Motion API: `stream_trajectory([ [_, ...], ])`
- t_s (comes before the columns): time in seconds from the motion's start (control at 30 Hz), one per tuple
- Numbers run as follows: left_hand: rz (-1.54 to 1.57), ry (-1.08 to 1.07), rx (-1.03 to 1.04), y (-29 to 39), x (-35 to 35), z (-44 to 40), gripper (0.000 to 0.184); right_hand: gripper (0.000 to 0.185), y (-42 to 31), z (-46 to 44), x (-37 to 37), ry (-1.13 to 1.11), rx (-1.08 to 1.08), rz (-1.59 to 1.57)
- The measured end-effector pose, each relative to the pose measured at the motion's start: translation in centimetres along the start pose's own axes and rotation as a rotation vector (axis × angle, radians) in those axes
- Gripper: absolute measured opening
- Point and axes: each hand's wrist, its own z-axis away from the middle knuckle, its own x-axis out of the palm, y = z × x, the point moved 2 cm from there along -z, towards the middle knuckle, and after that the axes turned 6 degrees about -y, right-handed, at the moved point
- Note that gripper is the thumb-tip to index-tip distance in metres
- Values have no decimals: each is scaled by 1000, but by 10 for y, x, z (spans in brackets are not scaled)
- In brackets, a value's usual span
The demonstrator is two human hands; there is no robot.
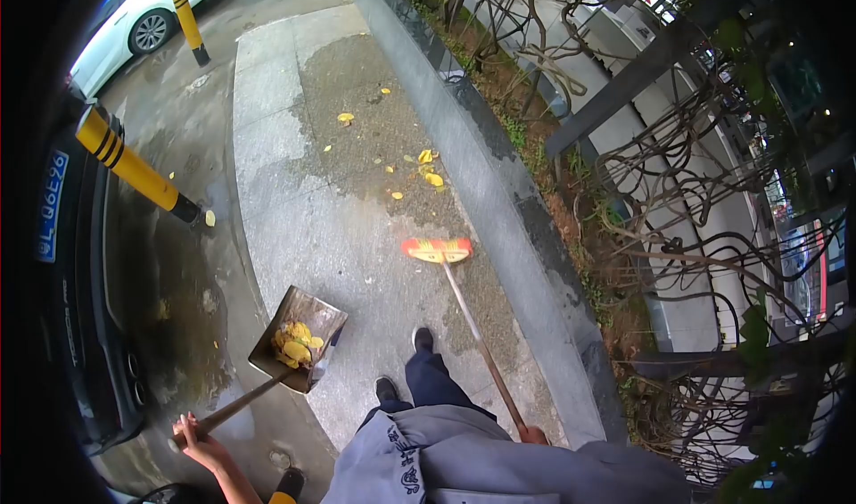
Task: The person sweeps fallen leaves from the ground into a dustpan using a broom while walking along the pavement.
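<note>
My left hand (201, 444) is closed around the wooden handle of a long-handled dustpan (323, 313) at the lower left. Several yellow leaves (295, 344) lie inside the metal pan. At the lower right, my right hand (534, 435) grips the end of a broom's long handle. The broom (437, 251) has a red and yellow head, which is at the pavement just short of some fallen yellow leaves (433, 179). More leaves lie scattered farther up the path, one of them a yellow leaf (346, 118).
A low grey stone wall (499, 178) runs along the right, with a soil strip and tangled vines (660, 183) behind it. Yellow-black bollards (134, 167), a dark car (80, 317) and a white car (134, 22) stand left. The paved path (294, 201) has damp patches.
</note>
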Motion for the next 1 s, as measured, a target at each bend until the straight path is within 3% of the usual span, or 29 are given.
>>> stream_trajectory([
  [0.17, -20, 83, 19, -19, 32, -41, 20, 54, -25, -53, -51, 5, -60, 69],
  [0.23, -45, 84, 12, -29, 46, -60, 18, 50, -86, -80, -110, -167, 129, -131],
  [0.3, -63, 87, 46, -33, 72, -76, 18, 54, -129, -155, -146, 103, -31, 159],
  [0.43, -79, 113, 61, -24, 128, -122, 18, 59, -332, -239, -262, -71, -68, -86],
  [0.47, -78, 116, 49, -21, 139, -136, 19, 58, -383, -267, -286, -48, -213, 3],
  [0.53, -71, 111, 45, -21, 153, -158, 20, 56, -478, -287, -330, 57, -212, -60],
  [0.63, -74, 72, 73, -10, 179, -182, 21, 57, -527, -266, -359, -101, -166, -142],
  [0.7, -49, 78, 89, -7, 193, -196, 22, 50, -469, -297, -328, -2, -257, -71],
  [0.73, -23, 93, 92, -8, 197, -201, 22, 48, -424, -315, -300, 163, -394, 97],
  [0.77, -25, 100, 88, -8, 199, -209, 22, 46, -406, -247, -304, 194, -327, 49],
  [0.8, 5, 120, 93, -7, 204, -215, 22, 49, -387, -196, -306, -2, -175, 10],
  [0.87, 31, 140, 85, -10, 203, -230, 22, 46, -286, -168, -254, -12, -191, 150],
  [0.9, 48, 138, 100, -13, 200, -242, 21, 44, -282, -108, -256, -5, 22, 221],
  [1.0, 91, 149, 92, -27, 197, -286, 20, 45, -228, -56, -222, -114, 123, 198],
])
